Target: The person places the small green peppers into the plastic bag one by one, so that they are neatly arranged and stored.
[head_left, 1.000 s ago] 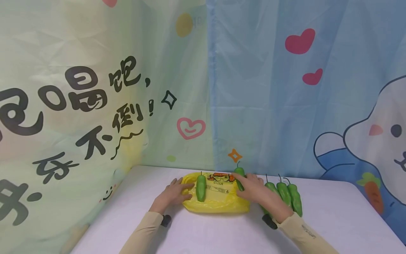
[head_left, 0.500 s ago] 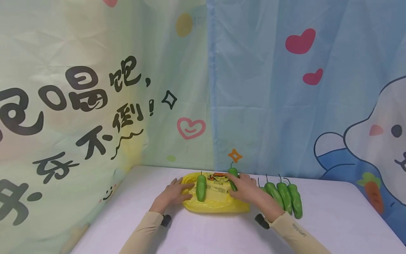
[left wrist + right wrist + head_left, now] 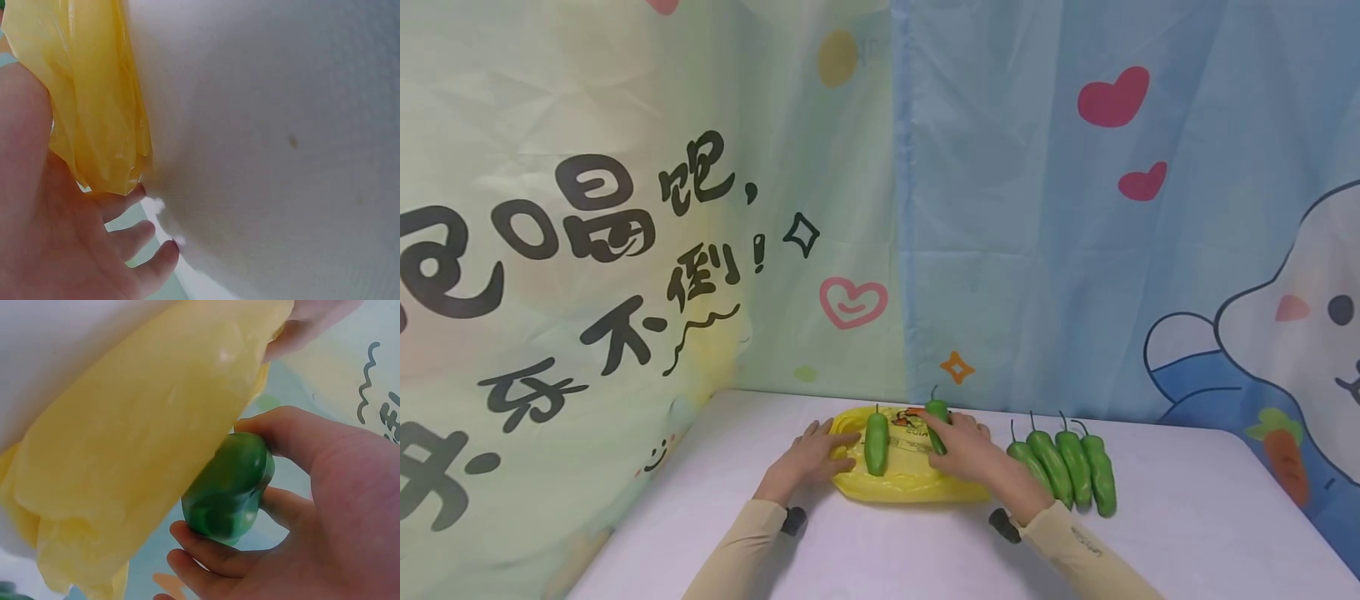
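My right hand [image 3: 976, 452] holds a long green chili pepper [image 3: 937, 408] over the right half of a yellow plastic bag [image 3: 910, 490]. In the right wrist view, thumb and fingers grip the blunt end of this pepper, and part of it is hidden by the bag. A second green pepper [image 3: 876, 445] lies on the left half of the bag, stem pointing away. My left hand [image 3: 807, 460] rests at the bag's left edge with fingers spread and relaxed. The left wrist view shows the yellow plastic [image 3: 103, 100] against that hand.
Several more green peppers [image 3: 1074, 467] lie side by side to the right of my right hand. The white table [image 3: 880, 550] ends at a printed curtain [image 3: 985, 250] behind, with another along the left.
My right hand has moved left over the bag with the pepper, toward the one lying there. More of the pepper row on the right is uncovered. The left hand has stayed put.
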A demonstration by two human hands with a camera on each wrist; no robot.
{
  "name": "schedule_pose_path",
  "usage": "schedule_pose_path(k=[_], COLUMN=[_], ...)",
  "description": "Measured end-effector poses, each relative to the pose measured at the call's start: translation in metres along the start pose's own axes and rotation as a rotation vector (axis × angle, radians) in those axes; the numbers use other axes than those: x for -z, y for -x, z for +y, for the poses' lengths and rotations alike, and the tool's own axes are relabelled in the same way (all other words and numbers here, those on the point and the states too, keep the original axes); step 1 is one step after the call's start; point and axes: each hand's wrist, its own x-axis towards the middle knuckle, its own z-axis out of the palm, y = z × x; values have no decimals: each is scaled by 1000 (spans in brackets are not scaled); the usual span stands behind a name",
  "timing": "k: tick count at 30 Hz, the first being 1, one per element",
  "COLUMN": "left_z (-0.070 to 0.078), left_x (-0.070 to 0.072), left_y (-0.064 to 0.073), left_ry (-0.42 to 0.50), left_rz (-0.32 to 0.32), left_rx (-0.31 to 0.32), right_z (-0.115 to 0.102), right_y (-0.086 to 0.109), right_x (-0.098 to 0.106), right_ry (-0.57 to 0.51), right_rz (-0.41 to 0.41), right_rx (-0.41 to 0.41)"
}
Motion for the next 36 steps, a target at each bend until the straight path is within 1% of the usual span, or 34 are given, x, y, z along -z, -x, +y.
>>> schedule_pose_path(k=[6, 14, 26, 36], left_z=[1, 0, 0, 0], left_x=[1, 1, 2, 2], left_y=[1, 1, 0, 1], left_ry=[4, 8, 1, 7], left_rz=[-4, -3, -2, -5], left_rx=[0, -2, -11, -10], right_z=[-3, -9, -15, -18], right_y=[-4, -11, -24, -34], right_x=[-7, -17, -36, -49], right_ry=[2, -63, -116, -153], right_rz=[19, 0, -19, 1], right_rx=[28, 36, 54, 36])
